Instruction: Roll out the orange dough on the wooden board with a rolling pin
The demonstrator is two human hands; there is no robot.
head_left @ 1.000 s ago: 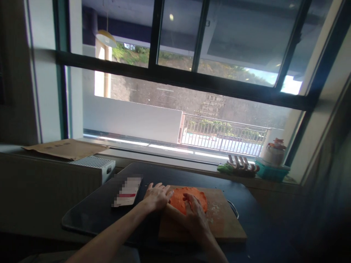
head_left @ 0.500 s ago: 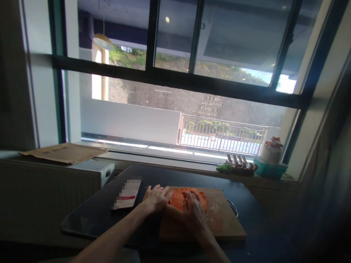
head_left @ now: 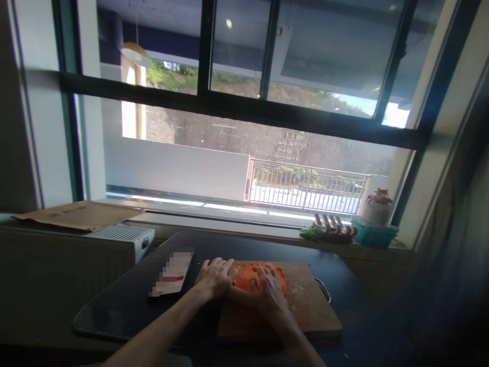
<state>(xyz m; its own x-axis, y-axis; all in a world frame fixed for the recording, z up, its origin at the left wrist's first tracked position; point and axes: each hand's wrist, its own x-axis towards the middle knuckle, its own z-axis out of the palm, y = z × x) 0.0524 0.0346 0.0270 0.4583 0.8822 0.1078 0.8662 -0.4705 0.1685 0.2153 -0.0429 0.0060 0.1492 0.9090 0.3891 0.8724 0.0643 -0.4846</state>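
Observation:
A flattened sheet of orange dough point(head_left: 244, 276) lies on a wooden cutting board point(head_left: 317, 316). Across its near part runs a wooden rolling pin point(head_left: 241, 296). My left hand point(head_left: 217, 278) rests on the pin's left end, palm down, fingers stretched forward past the board's left edge. On the other end lies my right hand point(head_left: 269, 290), its fingers spread over the dough. Both hands press from above rather than wrapping round the pin, and they hide its ends. White flour point(head_left: 299, 290) dusts the board to the right of the dough.
A phone point(head_left: 173, 275) with a partly blurred screen lies left of the board on the dark table point(head_left: 126, 311). The board has a metal handle point(head_left: 324, 289). On the windowsill stand a brown rack-like item point(head_left: 334, 229) and a teal container point(head_left: 374, 232). Brown paper point(head_left: 84, 214) lies far left.
The head view has shifted slightly, so the phone and window frame sit further left. Both hands stay on the rolling pin. A little orange now shows on the pin's near side.

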